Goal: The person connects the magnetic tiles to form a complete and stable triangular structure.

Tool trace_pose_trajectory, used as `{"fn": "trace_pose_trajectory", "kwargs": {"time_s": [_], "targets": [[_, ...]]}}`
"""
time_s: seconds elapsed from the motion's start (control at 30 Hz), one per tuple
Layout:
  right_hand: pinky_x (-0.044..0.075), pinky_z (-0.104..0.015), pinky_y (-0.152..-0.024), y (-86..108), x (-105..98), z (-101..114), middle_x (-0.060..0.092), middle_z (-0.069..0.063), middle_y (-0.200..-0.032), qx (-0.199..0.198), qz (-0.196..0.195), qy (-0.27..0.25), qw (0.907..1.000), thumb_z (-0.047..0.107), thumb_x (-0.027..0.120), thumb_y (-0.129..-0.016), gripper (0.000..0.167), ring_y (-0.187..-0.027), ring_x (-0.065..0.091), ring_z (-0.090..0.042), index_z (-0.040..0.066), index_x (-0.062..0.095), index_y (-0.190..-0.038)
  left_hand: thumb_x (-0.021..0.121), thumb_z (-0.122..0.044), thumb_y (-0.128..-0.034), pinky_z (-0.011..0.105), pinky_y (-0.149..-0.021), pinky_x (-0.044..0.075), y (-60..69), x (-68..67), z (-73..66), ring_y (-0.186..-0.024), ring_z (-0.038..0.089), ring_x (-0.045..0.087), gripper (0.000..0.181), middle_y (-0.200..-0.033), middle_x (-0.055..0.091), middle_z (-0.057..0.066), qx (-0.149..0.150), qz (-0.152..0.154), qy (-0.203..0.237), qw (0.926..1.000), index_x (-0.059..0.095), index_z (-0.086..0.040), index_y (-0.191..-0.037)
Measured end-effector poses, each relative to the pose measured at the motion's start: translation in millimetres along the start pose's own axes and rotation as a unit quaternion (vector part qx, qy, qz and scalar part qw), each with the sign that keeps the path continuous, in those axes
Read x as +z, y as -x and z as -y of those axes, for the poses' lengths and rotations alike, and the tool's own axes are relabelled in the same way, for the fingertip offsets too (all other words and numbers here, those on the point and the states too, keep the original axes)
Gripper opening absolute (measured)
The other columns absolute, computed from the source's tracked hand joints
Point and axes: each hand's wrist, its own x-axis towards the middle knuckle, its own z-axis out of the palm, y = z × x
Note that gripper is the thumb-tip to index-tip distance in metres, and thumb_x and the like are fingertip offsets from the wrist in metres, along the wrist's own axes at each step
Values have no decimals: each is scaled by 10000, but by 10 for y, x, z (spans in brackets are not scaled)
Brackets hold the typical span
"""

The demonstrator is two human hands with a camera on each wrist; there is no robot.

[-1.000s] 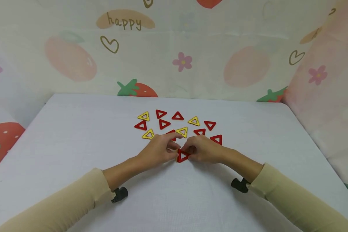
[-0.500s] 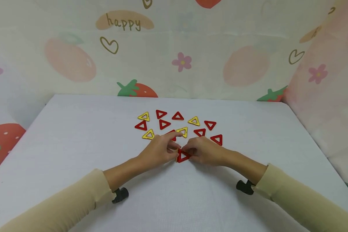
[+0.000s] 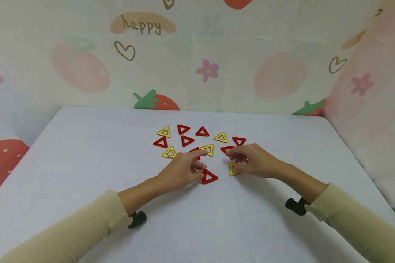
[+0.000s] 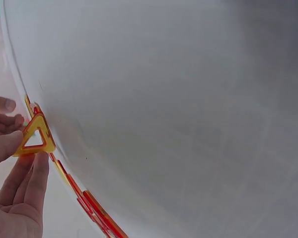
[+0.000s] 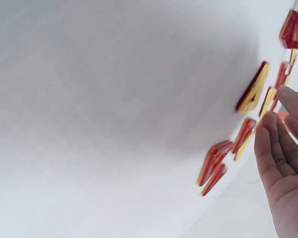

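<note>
My left hand [image 3: 181, 170] pinches a yellow triangular frame [image 4: 48, 141], seen face-on in the left wrist view between thumb and fingertips. Joined to it is a red triangle [image 3: 204, 176], its point towards the right; the red piece also shows in the right wrist view [image 5: 289, 30]. Over on the right, my right hand [image 3: 258, 162] has loosely bent, parted fingers and nothing gripped. Its thumb overlaps a yellow triangle [image 3: 231, 169] in the head view; whether they touch, I cannot tell. In the right wrist view that triangle [image 5: 247, 104] lies beside the fingers.
Several red and yellow triangles lie behind the hands on the white table [image 3: 85, 153], among them a red one [image 3: 202, 134] and a yellow one [image 3: 221, 140] at the back. Other red ones are partly hidden by the hands. A patterned cloth [image 3: 184, 47] hangs behind the table.
My right hand has let go of the red triangle and moved right, over the loose pieces. The left hand and the joined pieces have stayed in place.
</note>
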Motion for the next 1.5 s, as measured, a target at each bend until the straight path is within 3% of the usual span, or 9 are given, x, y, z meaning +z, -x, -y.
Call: {"fn": "trace_pose_trajectory", "kwargs": {"time_s": [0.33,0.73,0.97,1.5], "targets": [[546,-325,-859,109,61,-97,698,-2,-1036,119,88,86,9999,35,780,-835,405,-941,621,-157,23,670,-1226,747,-16,-863,289,-867,555,6,-13,20,-994,178,719,573,-1051,748,110,114,3,16,9999,524,10,-1390],[559,-302,-832,-4,91,-102,712,-8,-1040,-87,159,260,9995,33,792,-827,313,-908,638,-143,51,734,-1135,746,-13,-865,292,-876,552,-9,-2,34,-1006,176,716,587,-1056,748,103,83,13,55,9999,515,4,-1404],[553,-295,-846,-56,111,-104,706,1,-1053,80,227,34,9997,39,793,-827,322,-918,633,-137,66,725,-1141,745,-19,-867,295,-886,548,-7,-5,25,-1017,169,712,605,-1066,747,96,34,46,32,10000,503,-12,-1421],[553,-313,-877,-86,133,-66,711,-41,-1108,-118,267,-462,9985,28,764,-852,331,-953,655,-160,32,707,-1178,746,-16,-867,293,-884,549,-22,0,23,-1005,167,715,619,-1056,748,102,7,88,128,9999,492,-19,-1431]]}}
